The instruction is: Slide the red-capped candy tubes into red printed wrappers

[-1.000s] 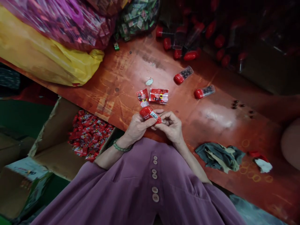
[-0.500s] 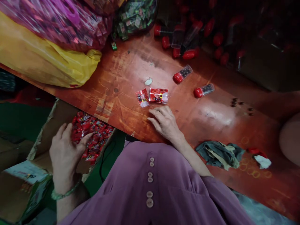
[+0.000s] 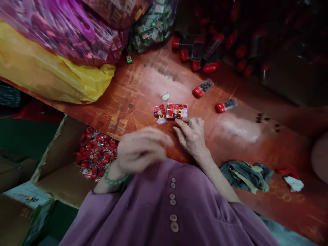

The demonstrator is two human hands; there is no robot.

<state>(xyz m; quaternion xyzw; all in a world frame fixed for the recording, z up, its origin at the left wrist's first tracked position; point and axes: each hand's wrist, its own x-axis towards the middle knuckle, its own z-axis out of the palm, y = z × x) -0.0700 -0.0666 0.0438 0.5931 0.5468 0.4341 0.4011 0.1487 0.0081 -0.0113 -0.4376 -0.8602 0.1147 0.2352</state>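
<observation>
A red printed packet [image 3: 176,111] lies on the orange-brown table, its left end beside a smaller red packet [image 3: 159,114]. My right hand [image 3: 191,135] rests just below the larger packet. Its index fingertip is at the packet's lower edge, thumb and finger are apart, and nothing shows between them. My left hand [image 3: 143,148], with a green bead bracelet at the wrist, hovers over the table's near edge. Motion blurs its fingers, so anything in them cannot be made out. Below and left, a cardboard box [image 3: 66,182] holds many small red packets [image 3: 98,150].
Two red-capped clear tubes [image 3: 203,88] of dark balls lie beyond my right hand, with more tubes [image 3: 205,51] heaped behind. Loose dark balls [image 3: 259,118] and a crumpled cloth [image 3: 247,176] are at right. Yellow bag [image 3: 56,82] and pink bag [image 3: 77,37] fill the left.
My left hand has swung right, from over the cardboard box to the table edge near my right hand. My right hand has stayed beside the larger packet, its fingers now nearer it.
</observation>
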